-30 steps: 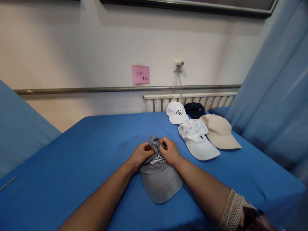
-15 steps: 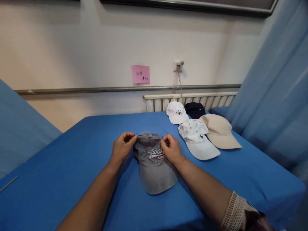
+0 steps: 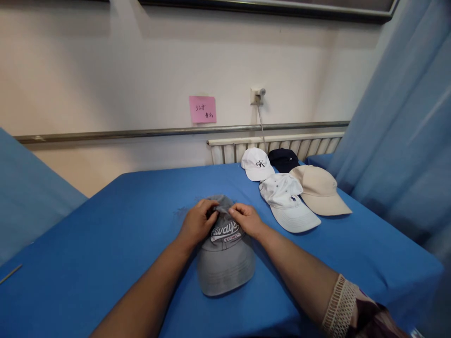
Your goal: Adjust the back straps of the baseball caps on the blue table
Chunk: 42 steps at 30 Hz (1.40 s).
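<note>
A grey baseball cap (image 3: 227, 267) with white lettering rests on the blue-covered table, its brim toward me. My left hand (image 3: 200, 223) pinches the crown from the left, thumb and fingers pressed together on the fabric. From the right, my right hand (image 3: 246, 218) pinches the crown too, close to the left one. Between them the top of the cap looks gathered, and part of its left side is hidden behind my left hand. Nearest on the right lies a pale cap with a small dark emblem (image 3: 292, 204).
Behind it are a white cap (image 3: 256, 164), a dark navy cap (image 3: 283, 160) and a beige cap (image 3: 320, 188). A thin stick (image 3: 11, 273) lies on the blue cloth (image 3: 98, 253) at far left. Blue curtains (image 3: 391, 126) hang at both sides; a radiator (image 3: 232, 152) stands behind the table.
Both hands have come closer together on the crown, the left one moving inward to the right. The cap's brim has shifted slightly toward me and to the left.
</note>
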Each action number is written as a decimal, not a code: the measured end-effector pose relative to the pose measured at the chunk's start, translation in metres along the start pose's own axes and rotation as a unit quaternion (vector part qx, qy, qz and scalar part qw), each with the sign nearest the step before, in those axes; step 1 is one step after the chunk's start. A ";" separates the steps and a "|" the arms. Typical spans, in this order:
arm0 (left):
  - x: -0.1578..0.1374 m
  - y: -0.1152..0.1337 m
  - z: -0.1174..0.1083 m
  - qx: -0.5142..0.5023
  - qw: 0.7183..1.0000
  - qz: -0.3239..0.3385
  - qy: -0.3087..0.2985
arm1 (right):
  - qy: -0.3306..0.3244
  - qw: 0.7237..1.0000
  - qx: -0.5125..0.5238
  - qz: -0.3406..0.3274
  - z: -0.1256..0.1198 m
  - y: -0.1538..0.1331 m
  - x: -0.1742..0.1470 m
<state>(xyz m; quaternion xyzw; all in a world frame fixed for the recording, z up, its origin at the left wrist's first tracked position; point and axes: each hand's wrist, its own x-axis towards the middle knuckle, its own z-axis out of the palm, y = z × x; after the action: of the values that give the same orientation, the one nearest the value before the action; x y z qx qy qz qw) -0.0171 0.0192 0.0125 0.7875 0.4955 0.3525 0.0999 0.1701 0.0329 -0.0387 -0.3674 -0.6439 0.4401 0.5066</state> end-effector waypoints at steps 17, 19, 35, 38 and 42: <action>-0.001 -0.001 -0.018 -0.046 0.996 0.026 -0.072 | -0.149 0.922 -0.357 -0.027 0.005 -0.001 0.002; -0.001 -0.003 -0.021 -0.053 0.996 0.018 -0.069 | -0.137 0.923 -0.358 -0.036 0.005 -0.002 0.002; -0.001 0.007 -0.035 -0.024 1.000 -0.005 0.003 | -0.067 0.996 -0.062 0.021 -0.050 -0.020 0.007; -0.001 0.006 -0.035 -0.021 1.000 -0.005 0.007 | -0.126 0.991 0.025 0.045 -0.061 -0.023 0.006; -0.001 0.005 -0.035 -0.021 1.000 -0.004 -0.001 | -0.181 0.977 0.076 0.085 -0.066 -0.022 0.005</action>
<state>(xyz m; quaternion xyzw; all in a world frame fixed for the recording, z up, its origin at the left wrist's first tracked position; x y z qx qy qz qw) -0.0369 0.0096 0.0399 0.7837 0.4911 0.3614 0.1182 0.2332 0.0428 -0.0103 -0.2960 -0.6561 0.5881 0.3689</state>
